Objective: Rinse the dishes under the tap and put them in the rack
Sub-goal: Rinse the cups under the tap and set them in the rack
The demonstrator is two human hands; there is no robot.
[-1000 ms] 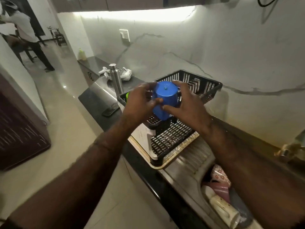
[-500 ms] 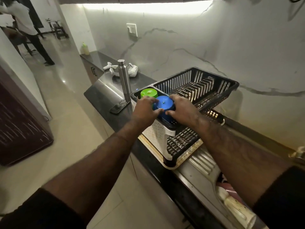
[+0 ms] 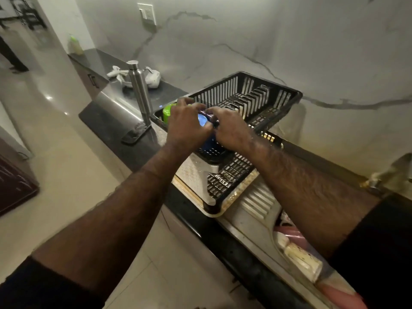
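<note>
With both hands, left (image 3: 187, 128) and right (image 3: 229, 128), curled round the blue cup (image 3: 204, 120), seat it upside-down in the rack (image 3: 287, 94) beside the green cup (image 3: 167, 112), then let go.

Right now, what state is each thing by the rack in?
blue cup: upside down in the rack, both hands on it
green cup: upside down in the rack, beside the blue one
dish rack: plate slots bare
steel bottle: upright, capped
left hand: grips the blue cup
right hand: grips the blue cup
</note>
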